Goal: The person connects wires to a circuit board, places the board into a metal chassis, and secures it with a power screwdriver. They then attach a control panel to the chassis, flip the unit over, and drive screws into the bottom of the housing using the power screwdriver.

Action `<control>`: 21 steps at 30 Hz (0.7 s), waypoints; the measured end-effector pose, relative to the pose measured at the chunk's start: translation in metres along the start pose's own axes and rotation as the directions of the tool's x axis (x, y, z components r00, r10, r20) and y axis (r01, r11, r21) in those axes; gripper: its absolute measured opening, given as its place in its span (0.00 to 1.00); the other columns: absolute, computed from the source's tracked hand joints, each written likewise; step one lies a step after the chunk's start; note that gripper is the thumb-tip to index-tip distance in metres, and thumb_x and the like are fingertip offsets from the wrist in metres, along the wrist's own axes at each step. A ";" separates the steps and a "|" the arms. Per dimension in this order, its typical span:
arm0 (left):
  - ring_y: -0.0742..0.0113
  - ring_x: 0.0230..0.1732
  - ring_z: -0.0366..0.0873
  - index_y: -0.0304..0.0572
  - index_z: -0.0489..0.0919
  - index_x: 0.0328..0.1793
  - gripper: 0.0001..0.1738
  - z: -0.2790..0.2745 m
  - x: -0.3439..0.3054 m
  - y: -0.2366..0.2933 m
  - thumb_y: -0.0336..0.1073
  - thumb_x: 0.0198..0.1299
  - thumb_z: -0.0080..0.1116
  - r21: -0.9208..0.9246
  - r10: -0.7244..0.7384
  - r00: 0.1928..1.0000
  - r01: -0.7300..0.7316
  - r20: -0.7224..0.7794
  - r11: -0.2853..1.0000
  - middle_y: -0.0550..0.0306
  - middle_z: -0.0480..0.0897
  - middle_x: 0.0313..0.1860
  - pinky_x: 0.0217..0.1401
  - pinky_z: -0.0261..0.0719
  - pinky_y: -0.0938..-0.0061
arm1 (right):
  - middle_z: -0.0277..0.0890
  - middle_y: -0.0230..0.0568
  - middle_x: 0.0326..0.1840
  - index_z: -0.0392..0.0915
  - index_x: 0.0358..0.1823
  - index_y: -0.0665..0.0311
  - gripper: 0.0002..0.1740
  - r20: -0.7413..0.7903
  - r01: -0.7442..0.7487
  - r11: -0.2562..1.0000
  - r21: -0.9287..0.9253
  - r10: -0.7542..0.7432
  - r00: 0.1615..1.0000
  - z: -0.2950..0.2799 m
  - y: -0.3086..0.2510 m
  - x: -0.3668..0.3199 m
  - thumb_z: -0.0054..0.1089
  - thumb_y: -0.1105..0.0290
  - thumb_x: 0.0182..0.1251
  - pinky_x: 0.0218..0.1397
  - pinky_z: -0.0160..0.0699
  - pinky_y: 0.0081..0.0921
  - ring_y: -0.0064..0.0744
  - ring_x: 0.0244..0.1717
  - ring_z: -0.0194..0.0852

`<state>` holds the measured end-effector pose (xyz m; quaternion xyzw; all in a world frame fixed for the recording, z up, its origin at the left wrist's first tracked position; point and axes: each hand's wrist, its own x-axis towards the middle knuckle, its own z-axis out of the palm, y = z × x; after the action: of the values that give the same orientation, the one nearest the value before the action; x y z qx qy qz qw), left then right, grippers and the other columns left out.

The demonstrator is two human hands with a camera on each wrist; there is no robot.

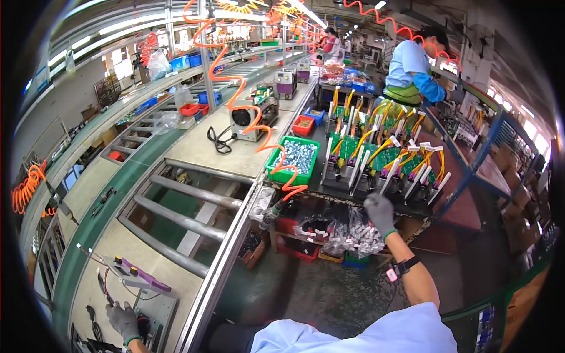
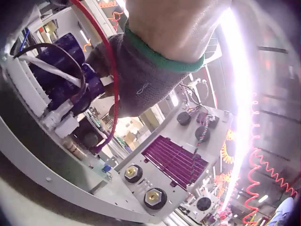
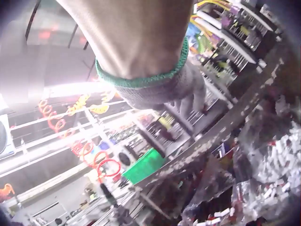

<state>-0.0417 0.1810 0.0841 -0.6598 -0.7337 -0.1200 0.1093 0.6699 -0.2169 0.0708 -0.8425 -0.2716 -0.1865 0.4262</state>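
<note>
The gloved left hand (image 1: 123,322) is at an opened metal unit with a purple-edged panel (image 1: 144,276), beside loose wires. In the left wrist view, the left hand (image 2: 146,80) lies behind dark purple cylinders (image 2: 70,70) and a red wire; its fingertips are hidden, so a grip cannot be made out. The gloved right hand (image 1: 379,215) is at the front edge of a rack of upright green circuit boards (image 1: 385,157) with yellow wires and white connectors. Its fingers point loosely towards the boards in the right wrist view, where the hand (image 3: 186,94) shows nothing clearly held.
A green bin (image 1: 292,160) of small metal parts stands left of the boards. Bagged white connectors (image 1: 362,235) sit below them. A roller conveyor (image 1: 188,223) lies between the hands. An orange coiled hose hangs near the bin. Another person (image 1: 409,70) stands beyond the boards.
</note>
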 end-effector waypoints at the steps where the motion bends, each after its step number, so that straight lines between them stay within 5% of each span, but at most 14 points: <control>1: 0.36 0.56 0.79 0.27 0.86 0.49 0.23 0.020 0.001 -0.013 0.46 0.64 0.65 0.074 0.054 0.989 -0.044 -0.140 0.996 0.36 0.78 0.64 0.63 0.78 0.52 | 0.85 0.52 0.40 0.84 0.41 0.67 0.13 -0.190 -0.013 0.998 -0.067 0.000 0.982 -0.011 0.024 0.015 0.62 0.65 0.62 0.52 0.82 0.42 0.53 0.45 0.86; 2: 0.36 0.56 0.79 0.27 0.86 0.48 0.24 0.044 0.012 -0.032 0.47 0.64 0.65 0.094 0.072 0.997 -0.072 0.004 0.993 0.36 0.78 0.63 0.63 0.78 0.52 | 0.84 0.52 0.44 0.83 0.47 0.65 0.14 -0.384 0.017 0.989 -0.148 -0.073 0.920 -0.024 0.043 0.027 0.61 0.65 0.64 0.53 0.81 0.43 0.54 0.47 0.84; 5: 0.36 0.56 0.79 0.26 0.83 0.50 0.28 0.064 0.042 -0.050 0.52 0.66 0.62 0.156 0.033 0.924 -0.099 0.381 0.983 0.35 0.81 0.57 0.65 0.76 0.52 | 0.77 0.57 0.58 0.76 0.62 0.68 0.27 -0.640 -0.233 0.927 -0.294 -0.010 0.768 -0.084 0.095 0.064 0.63 0.60 0.65 0.66 0.72 0.47 0.57 0.61 0.74; 6: 0.36 0.57 0.79 0.26 0.82 0.51 0.28 0.059 0.042 -0.050 0.51 0.66 0.62 0.017 0.027 0.931 -0.035 0.364 0.999 0.34 0.81 0.57 0.66 0.76 0.52 | 0.76 0.60 0.61 0.74 0.65 0.70 0.32 -0.686 -0.344 0.893 -0.289 0.056 0.725 -0.108 0.104 0.075 0.65 0.57 0.65 0.69 0.70 0.47 0.59 0.65 0.72; 7: 0.36 0.57 0.79 0.25 0.81 0.52 0.28 0.054 0.040 -0.051 0.51 0.67 0.63 -0.124 0.018 0.938 0.027 0.347 0.992 0.34 0.81 0.57 0.66 0.75 0.53 | 0.74 0.66 0.62 0.69 0.69 0.72 0.40 -0.760 -0.338 0.880 -0.333 -0.039 0.649 -0.128 0.107 0.083 0.67 0.53 0.63 0.70 0.69 0.49 0.63 0.66 0.70; 8: 0.36 0.57 0.80 0.25 0.80 0.53 0.28 0.053 0.039 -0.052 0.50 0.67 0.63 -0.262 0.009 0.943 0.083 0.331 0.962 0.34 0.81 0.57 0.66 0.75 0.53 | 0.70 0.63 0.68 0.68 0.72 0.70 0.39 -0.761 -0.420 0.868 -0.265 0.079 0.644 -0.149 0.095 0.089 0.69 0.56 0.64 0.71 0.69 0.50 0.63 0.69 0.68; 10: 0.37 0.63 0.77 0.25 0.78 0.59 0.27 0.064 0.042 -0.065 0.46 0.68 0.62 -0.373 0.124 0.968 -0.035 0.217 0.927 0.33 0.78 0.61 0.67 0.74 0.53 | 0.70 0.63 0.70 0.65 0.74 0.69 0.43 -0.792 -0.519 0.820 -0.240 0.144 0.593 -0.176 0.109 0.108 0.71 0.54 0.63 0.71 0.69 0.48 0.58 0.69 0.70; 12: 0.37 0.68 0.74 0.25 0.77 0.62 0.27 0.060 0.037 -0.064 0.45 0.69 0.61 -0.312 0.116 0.979 -0.059 0.169 0.948 0.32 0.76 0.66 0.69 0.74 0.54 | 0.77 0.58 0.62 0.70 0.70 0.70 0.40 -0.661 -0.486 0.859 -0.160 0.272 0.699 -0.192 0.158 0.127 0.72 0.54 0.63 0.67 0.73 0.44 0.51 0.62 0.77; 13: 0.37 0.74 0.69 0.26 0.75 0.67 0.28 0.081 0.044 -0.077 0.44 0.70 0.60 -0.125 0.150 0.986 -0.139 0.080 0.982 0.30 0.71 0.73 0.72 0.72 0.54 | 0.80 0.56 0.59 0.72 0.67 0.71 0.38 -0.580 -0.469 0.876 -0.117 0.323 0.748 -0.200 0.180 0.136 0.73 0.54 0.63 0.65 0.75 0.42 0.48 0.59 0.80; 16: 0.36 0.76 0.66 0.28 0.75 0.68 0.28 0.037 0.014 -0.049 0.44 0.70 0.60 -0.004 0.060 0.998 -0.060 -0.006 0.998 0.29 0.67 0.78 0.74 0.70 0.54 | 0.85 0.46 0.43 0.81 0.54 0.71 0.27 -0.219 -0.326 0.923 0.204 0.368 0.904 -0.218 0.211 0.149 0.72 0.56 0.64 0.57 0.80 0.34 0.37 0.44 0.85; 20: 0.36 0.77 0.65 0.30 0.78 0.66 0.24 0.037 -0.003 -0.062 0.38 0.69 0.60 -0.074 0.122 0.976 -0.138 -0.183 0.988 0.31 0.67 0.78 0.76 0.68 0.53 | 0.83 0.39 0.32 0.83 0.35 0.66 0.18 -0.063 -0.271 0.698 0.663 0.413 0.908 -0.215 0.223 0.156 0.70 0.55 0.66 0.37 0.81 0.28 0.30 0.32 0.84; 21: 0.38 0.76 0.67 0.28 0.77 0.66 0.23 0.023 -0.015 -0.050 0.35 0.69 0.59 -0.114 0.128 0.975 -0.149 -0.180 0.982 0.32 0.68 0.77 0.76 0.68 0.55 | 0.81 0.41 0.28 0.83 0.31 0.65 0.19 -0.086 -0.274 0.704 0.656 0.429 0.899 -0.215 0.220 0.157 0.68 0.55 0.68 0.31 0.80 0.29 0.31 0.30 0.83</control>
<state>-0.0903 0.1687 0.0562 -0.7022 -0.6646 -0.2149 0.1379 0.9106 -0.4541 0.1427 -0.6595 -0.0994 -0.0967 0.7388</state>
